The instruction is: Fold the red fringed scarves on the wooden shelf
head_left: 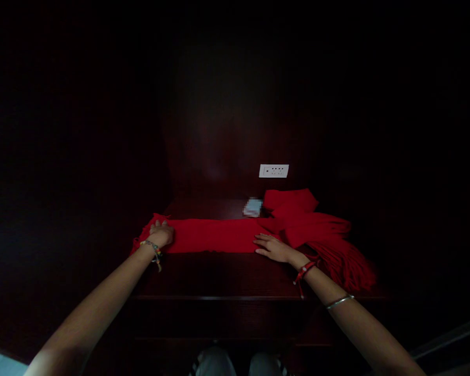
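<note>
A red scarf with fringed ends lies across a dark wooden shelf. Its left part is spread in a flat band, while the right part is heaped in loose folds. At the band's left end, near the fringe, my left hand presses down with its fingers curled into the fabric. My right hand lies palm down on the band's right part, fingers stretched and apart, just before the heap. The fabric under both palms is hidden.
Behind the scarf sits a small pale blue and white item, too blurred to name. A white socket plate is on the dark back panel. The shelf's front edge runs before me, with my knees below.
</note>
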`<state>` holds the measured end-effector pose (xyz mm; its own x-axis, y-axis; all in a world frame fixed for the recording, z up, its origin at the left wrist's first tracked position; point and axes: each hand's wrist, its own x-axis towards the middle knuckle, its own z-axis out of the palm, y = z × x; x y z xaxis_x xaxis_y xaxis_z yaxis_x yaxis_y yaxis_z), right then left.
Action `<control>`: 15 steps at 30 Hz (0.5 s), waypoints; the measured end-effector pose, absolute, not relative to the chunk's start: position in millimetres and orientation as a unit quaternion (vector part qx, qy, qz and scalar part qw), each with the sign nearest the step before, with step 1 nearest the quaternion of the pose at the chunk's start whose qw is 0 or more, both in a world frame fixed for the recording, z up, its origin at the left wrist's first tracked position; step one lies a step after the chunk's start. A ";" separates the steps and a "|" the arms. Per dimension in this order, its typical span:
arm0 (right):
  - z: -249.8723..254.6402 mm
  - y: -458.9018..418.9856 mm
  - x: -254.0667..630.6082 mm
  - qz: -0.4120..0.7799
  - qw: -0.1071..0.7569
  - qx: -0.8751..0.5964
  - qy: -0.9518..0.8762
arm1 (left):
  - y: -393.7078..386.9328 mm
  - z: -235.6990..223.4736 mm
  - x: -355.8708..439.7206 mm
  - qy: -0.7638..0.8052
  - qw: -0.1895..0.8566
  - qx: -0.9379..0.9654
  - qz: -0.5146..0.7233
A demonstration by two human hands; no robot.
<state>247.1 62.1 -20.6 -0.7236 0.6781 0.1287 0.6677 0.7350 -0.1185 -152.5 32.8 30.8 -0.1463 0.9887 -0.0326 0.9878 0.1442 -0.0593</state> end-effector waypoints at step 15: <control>47.6 119.1 300.6 -0.059 -0.024 -0.484 -0.873 | 126.0 38.4 -132.6 -0.614 -0.229 -0.755 0.038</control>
